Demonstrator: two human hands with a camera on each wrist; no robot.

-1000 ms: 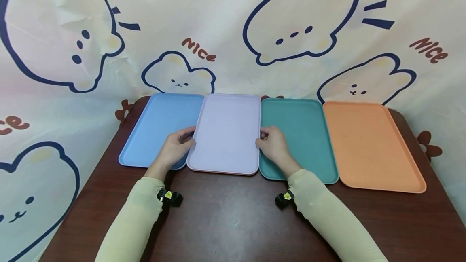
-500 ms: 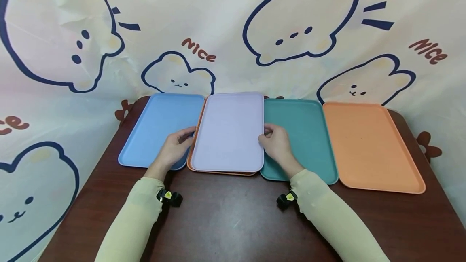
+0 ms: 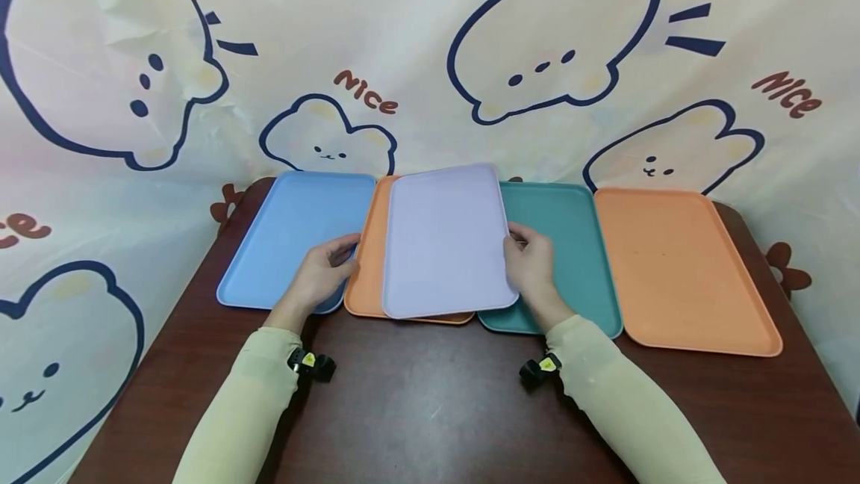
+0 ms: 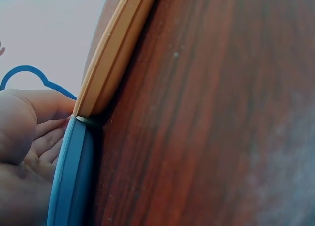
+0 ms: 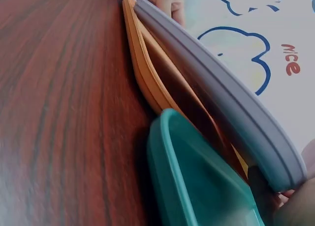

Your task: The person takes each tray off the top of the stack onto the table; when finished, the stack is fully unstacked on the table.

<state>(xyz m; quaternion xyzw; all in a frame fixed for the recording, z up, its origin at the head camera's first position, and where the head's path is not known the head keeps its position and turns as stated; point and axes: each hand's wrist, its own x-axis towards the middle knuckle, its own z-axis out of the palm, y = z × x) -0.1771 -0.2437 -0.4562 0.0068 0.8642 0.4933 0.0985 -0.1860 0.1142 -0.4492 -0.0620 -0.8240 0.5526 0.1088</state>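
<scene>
My right hand [image 3: 531, 264] grips the right edge of a lavender tray [image 3: 446, 241], which tilts with its right side raised. Beneath the lavender tray, an orange tray [image 3: 369, 267] shows along its left side and front. With thumb and fingertips, my left hand [image 3: 319, 275] holds the orange tray's left rim, over the blue tray [image 3: 305, 230]. The left wrist view shows the thumb at the orange tray's corner [image 4: 106, 63], where it meets the blue one. In the right wrist view, a gap separates the raised lavender tray [image 5: 221, 93] from the orange tray [image 5: 142, 68].
A teal tray [image 3: 571, 260] lies right of the middle, partly under the lavender tray and right hand. Another orange tray [image 3: 685, 275] lies at the far right. The dark wooden table [image 3: 423, 409] ends at a cartoon-printed backdrop [image 3: 430, 58].
My right hand has moved right with the lavender tray, sliding it off to the right and tilting it, which uncovers the orange tray below. My left hand has stayed in place.
</scene>
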